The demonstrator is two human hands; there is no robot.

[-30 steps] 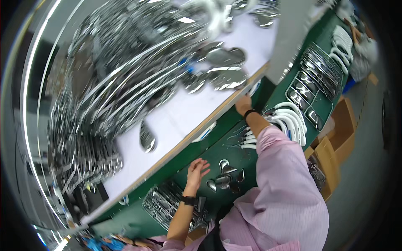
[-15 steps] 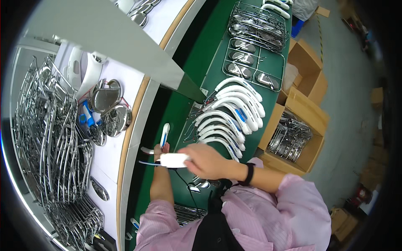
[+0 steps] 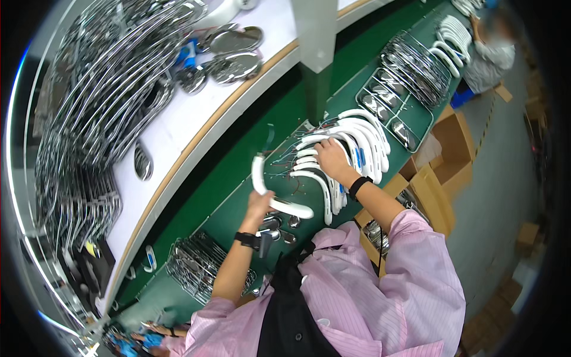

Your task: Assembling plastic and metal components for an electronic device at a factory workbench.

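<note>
My left hand [image 3: 260,205] grips a curved white band [image 3: 266,190] above the green table [image 3: 238,178]; its loose wires could snag. My right hand [image 3: 331,159] presses open onto the white band stack [image 3: 351,146], which might slide.

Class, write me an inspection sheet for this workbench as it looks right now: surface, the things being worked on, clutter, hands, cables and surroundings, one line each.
Surface: green bench top beside a white belt.
Job's things: curved white plastic piece held up; stack of like white pieces further along.
Clutter: wire racks and trays of chrome parts; small chrome parts near the wrist.
Hands: left hand grips the curved white plastic piece; right hand rests on the stack.
Cables: thin coloured wires trail from the white pieces.
Surroundings: cardboard boxes, another person at the far end.
</note>
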